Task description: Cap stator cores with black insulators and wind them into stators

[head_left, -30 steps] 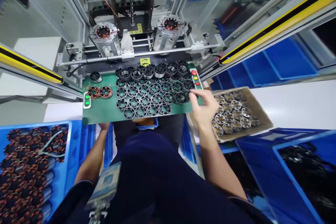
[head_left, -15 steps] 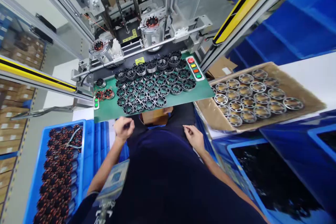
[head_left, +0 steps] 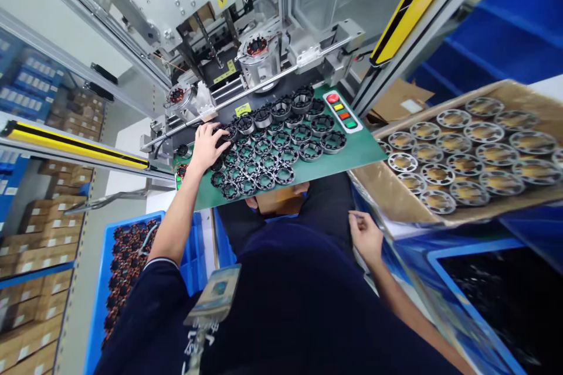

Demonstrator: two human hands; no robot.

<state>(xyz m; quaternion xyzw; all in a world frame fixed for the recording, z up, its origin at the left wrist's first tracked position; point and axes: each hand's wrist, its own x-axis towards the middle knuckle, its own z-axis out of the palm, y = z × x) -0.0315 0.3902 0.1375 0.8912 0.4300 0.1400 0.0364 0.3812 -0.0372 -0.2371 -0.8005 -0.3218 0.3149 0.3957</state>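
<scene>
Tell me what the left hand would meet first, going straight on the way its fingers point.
Most likely the black-and-silver ring at the back row's left end; the left hand may be touching it, but depth is unclear.

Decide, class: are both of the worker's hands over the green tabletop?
No, only the left hand is over the green tabletop; the right hand is off it.

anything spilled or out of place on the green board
Nothing clearly stands out: the black rings sit in close rows on the green board, and none in plain view looks tipped. The left hand partly covers one end.
</scene>
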